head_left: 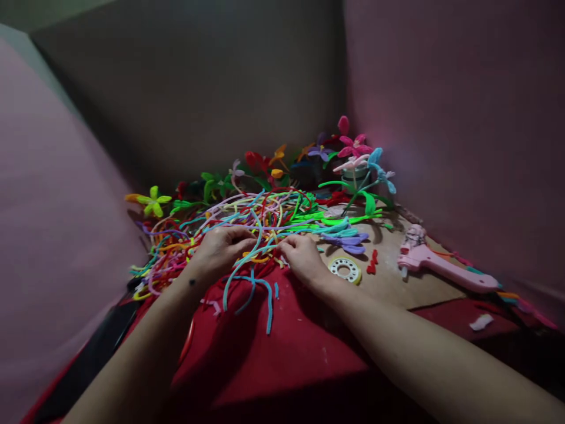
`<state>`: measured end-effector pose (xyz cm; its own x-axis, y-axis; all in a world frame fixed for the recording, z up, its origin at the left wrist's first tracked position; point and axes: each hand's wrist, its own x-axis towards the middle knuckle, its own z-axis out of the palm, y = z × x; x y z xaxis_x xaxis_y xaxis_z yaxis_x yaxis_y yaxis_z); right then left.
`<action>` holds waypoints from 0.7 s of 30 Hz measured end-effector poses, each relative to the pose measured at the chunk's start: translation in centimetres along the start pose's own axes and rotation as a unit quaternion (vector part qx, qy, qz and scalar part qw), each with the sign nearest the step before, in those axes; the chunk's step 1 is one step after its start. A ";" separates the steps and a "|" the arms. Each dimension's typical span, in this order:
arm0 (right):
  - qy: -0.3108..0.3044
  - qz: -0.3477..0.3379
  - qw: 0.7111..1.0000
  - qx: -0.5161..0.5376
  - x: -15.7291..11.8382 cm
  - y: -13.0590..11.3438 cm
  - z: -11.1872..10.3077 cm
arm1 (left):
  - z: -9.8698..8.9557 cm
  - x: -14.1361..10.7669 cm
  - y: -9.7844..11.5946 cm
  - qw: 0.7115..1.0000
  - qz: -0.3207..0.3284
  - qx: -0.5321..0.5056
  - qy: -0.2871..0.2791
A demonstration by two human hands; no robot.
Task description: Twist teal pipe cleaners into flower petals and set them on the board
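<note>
A tangled heap of many-coloured pipe cleaners (212, 215) lies in front of me, and both my hands are at its near edge. My right hand (304, 259) has thumb and fingers pinched together on a light blue pipe cleaner (241, 268), whose long end curves down to the left. Bent inward, the fingers of my left hand (223, 250) are closed beside the same strands; what is between them is hidden. Below the hands, more blue pipe cleaners (268, 306) hang over the red cloth (282, 353). Bundled blue and purple loops (346, 240) lie just right of my right hand.
Finished pipe-cleaner flowers, among them a pink one (354, 145) and a yellow one (154, 202), stand along the back. On a brown board (384, 288) at right rest a pink glue gun (445, 265), a tape roll (345, 271) and a small red bow (373, 262). Pale panels enclose the sides.
</note>
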<state>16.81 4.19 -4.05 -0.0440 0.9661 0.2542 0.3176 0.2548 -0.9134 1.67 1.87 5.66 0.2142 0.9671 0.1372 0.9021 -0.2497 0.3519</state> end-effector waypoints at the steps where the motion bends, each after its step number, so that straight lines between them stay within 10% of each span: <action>1: 0.001 -0.001 1.000 0.004 0.0 0.0 0.1 | 0.0 -0.3 -0.7 1.000 -0.009 0.005 0.001; 13: -0.086 -0.108 0.984 -0.114 -2.0 -0.9 0.7 | 4.3 -0.8 -5.5 0.977 -0.061 0.201 -0.025; 21: -0.112 -0.101 0.984 -0.095 -1.9 -0.7 0.9 | 3.4 -1.5 -5.3 0.975 -0.074 0.211 0.018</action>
<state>15.79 2.16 -4.19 -0.3252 0.8865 0.3291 0.4514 0.4513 -0.7698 -2.17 1.95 0.47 0.0634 0.9867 0.1497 0.9975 -0.0580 -0.0399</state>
